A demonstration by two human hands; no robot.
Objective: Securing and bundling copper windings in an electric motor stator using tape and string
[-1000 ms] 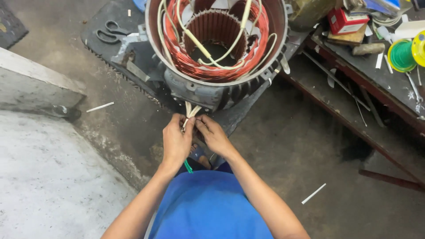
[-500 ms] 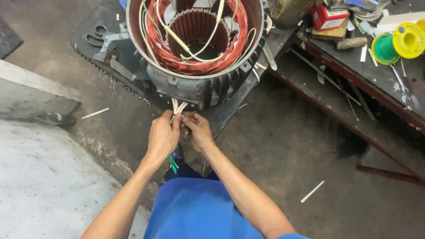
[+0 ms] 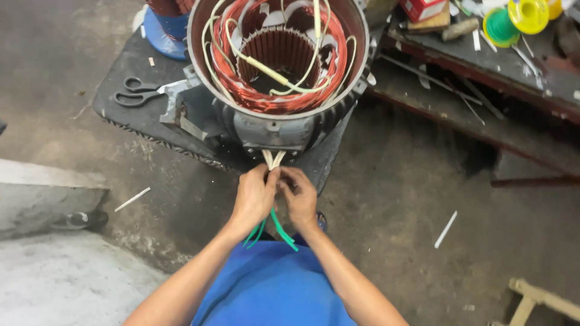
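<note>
Stained concrete floor [image 3: 393,199], pale raised slab [image 3: 48,278] lower left, black rubber mat [image 3: 139,115] upper left carrying scissors [image 3: 138,92] and a grey motor stator [image 3: 277,60] with copper windings; cluttered workbench [image 3: 483,66] upper right holding a red box [image 3: 423,8], a green wire spool [image 3: 499,26] and a yellow spool [image 3: 528,13]. At frame centre, just below the stator, left hand [image 3: 254,196] and right hand [image 3: 299,196] are both closed, pinching a bundle of cream sleeved leads [image 3: 272,160] from the housing; green wire ends [image 3: 272,228] hang beneath the hands
</note>
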